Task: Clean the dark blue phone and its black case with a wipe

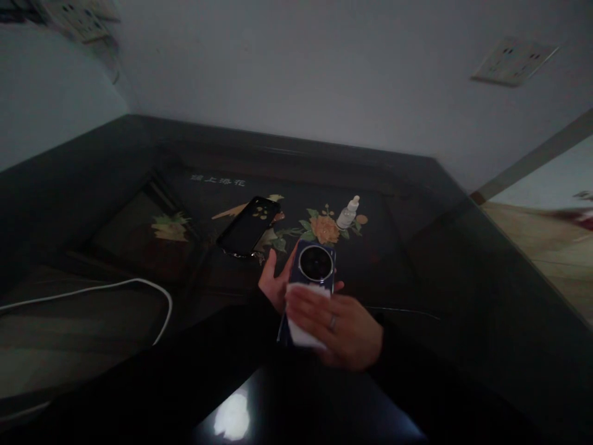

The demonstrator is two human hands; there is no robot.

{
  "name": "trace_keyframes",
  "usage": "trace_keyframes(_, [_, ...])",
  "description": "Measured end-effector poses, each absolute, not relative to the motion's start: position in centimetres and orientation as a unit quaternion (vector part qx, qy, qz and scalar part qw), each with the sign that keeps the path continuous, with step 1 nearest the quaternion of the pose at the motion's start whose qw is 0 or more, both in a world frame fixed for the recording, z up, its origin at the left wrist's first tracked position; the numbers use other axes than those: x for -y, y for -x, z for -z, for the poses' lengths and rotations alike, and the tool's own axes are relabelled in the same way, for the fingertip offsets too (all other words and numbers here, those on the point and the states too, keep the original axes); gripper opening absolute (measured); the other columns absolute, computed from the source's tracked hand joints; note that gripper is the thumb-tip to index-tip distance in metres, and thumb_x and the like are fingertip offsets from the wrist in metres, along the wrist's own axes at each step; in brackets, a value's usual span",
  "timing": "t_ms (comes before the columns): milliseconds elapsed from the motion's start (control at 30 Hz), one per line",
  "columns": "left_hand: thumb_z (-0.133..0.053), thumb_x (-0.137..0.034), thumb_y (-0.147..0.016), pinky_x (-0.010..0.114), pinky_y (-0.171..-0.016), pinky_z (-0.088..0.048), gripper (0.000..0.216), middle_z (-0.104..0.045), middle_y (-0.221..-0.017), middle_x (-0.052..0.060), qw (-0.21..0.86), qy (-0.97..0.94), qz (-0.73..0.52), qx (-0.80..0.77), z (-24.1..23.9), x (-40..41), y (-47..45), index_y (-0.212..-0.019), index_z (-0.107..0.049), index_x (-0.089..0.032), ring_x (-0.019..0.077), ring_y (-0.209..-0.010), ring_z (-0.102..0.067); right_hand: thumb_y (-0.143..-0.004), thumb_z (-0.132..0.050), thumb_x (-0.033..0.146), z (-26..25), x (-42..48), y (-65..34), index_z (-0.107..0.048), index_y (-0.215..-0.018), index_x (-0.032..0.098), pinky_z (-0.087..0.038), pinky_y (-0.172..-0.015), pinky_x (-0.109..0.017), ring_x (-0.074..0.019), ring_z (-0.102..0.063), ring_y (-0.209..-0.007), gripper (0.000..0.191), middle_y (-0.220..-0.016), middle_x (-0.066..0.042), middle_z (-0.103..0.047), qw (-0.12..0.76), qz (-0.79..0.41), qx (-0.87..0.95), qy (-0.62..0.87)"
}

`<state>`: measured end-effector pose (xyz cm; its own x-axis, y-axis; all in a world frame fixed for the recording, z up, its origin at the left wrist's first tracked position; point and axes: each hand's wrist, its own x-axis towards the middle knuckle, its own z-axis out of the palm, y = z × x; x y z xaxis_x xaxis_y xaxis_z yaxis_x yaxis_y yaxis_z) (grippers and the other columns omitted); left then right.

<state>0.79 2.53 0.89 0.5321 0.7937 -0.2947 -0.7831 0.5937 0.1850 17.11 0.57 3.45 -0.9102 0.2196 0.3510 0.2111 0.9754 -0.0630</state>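
Observation:
A dark blue smartphone (pixel 328 250) with a large round camera ring lies back side up in my left hand (pixel 275 281), whose fingers reach around it from beneath. My right hand (pixel 349 330), wearing a ring, presses a white cloth or wipe (pixel 306 337) flat against the phone's back, below the camera. The fingers of that hand are slightly blurred. Just past my left hand, a black phone case (pixel 250 225) with a chain strap rests on the table. A small clear dropper bottle (pixel 347 213) with a white top stands beyond the phone.
The glossy dark table (pixel 398 185) bears painted flowers and characters, and reflects light. A white cable (pixel 134 281) curves across its left side. The wall behind has a socket plate (pixel 514 60) at right and another socket (pixel 78 20) at upper left.

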Motion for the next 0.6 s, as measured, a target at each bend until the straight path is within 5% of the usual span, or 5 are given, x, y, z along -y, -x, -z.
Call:
trace_keyframes(100, [-0.022, -0.061, -0.084, 0.033, -0.075, -0.045, 0.066, -0.064, -0.098, 0.009, 0.864, -0.02, -0.467, -0.186, -1.3, -2.5, -1.0, -0.138, -0.029, -0.024, 0.0197, -0.079, -0.061, -0.093, -0.023, 0.034, -3.2, -0.1, -17.2, -0.045, -0.125, 0.002, -0.037, -0.101, -0.034, -0.0249, -0.027, -0.132, 0.05, -0.133, -0.014, -0.046, 0.172, -0.034, 0.984, -0.026])
trace_keyframes(267, [-0.026, -0.059, -0.084, 0.034, -0.077, -0.046, 0.063, -0.063, -0.102, 0.009, 0.853, -0.018, -0.478, -0.208, -1.7, -2.2, -1.3, -0.134, -0.039, -0.024, 0.0222, -0.086, -0.06, -0.093, -0.026, 0.028, -2.9, -1.2, -18.6, -0.042, -0.126, -0.001, -0.039, -0.099, -0.04, -0.0255, -0.025, -0.132, 0.046, -0.132, -0.019, -0.045, 0.209, -0.006, 0.966, 0.151])
trace_keyframes(467, [-0.033, -0.069, -0.074, 0.055, -0.081, -0.042, 0.068, -0.057, -0.118, 0.01, 0.873, -0.032, -0.439, -0.212, -2.3, -2.1, -1.4, -0.132, -0.04, -0.034, 0.0377, -0.106, -0.051, -0.094, -0.019, 0.036, -2.7, 0.1, -19.5, -0.045, -0.125, 0.003, -0.039, -0.101, -0.033, -0.0241, -0.028, -0.131, 0.053, -0.132, -0.012, -0.047, 0.181, -0.019, 0.983, -0.006])
trace_keyframes(600, [-0.026, -0.063, -0.081, 0.047, -0.092, -0.039, 0.067, -0.055, -0.122, 0.01, 0.865, -0.018, -0.465, -0.187, -2.0, -2.4, -1.3, -0.137, -0.031, -0.027, 0.0294, -0.107, -0.054, -0.093, -0.024, 0.026, -2.7, -0.7, -20.5, -0.041, -0.127, 0.001, -0.038, -0.101, -0.04, -0.024, -0.023, -0.133, 0.046, -0.133, -0.017, -0.045, 0.198, 0.006, 0.963, 0.183])
